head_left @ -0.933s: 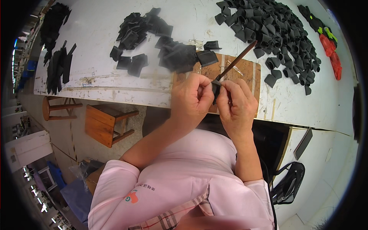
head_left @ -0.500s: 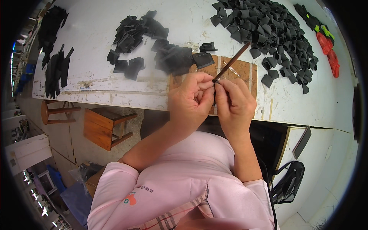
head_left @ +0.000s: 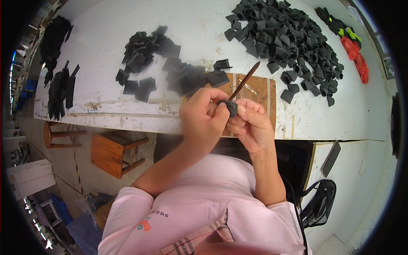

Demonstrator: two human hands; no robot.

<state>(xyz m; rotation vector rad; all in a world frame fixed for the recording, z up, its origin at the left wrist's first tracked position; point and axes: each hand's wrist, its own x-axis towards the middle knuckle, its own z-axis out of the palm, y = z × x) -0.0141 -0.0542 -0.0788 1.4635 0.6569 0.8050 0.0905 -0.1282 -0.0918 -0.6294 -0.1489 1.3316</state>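
Close together over the table's front edge, my left hand and my right hand both grip a small black fabric piece. It looks curled between my fingertips. The right thumb presses on its right side; the left fingers close on its left. A slim dark brown stick with a tapered tip slants up and right from behind the piece. Its lower end is hidden, so I cannot tell which hand has it. Beneath lies a brown cork-like board with pale strips.
A large heap of curled black pieces covers the back right. Flatter black pieces lie left of my hands, with long dark strips at the far left. Red plastic bags lie far right. Wooden stools stand below the table's left side.
The black piece now shows between my fingers, where earlier it was mostly hidden. My right hand has turned, fingers curling under. The stick shows a shorter length. The whole view has shifted slightly.
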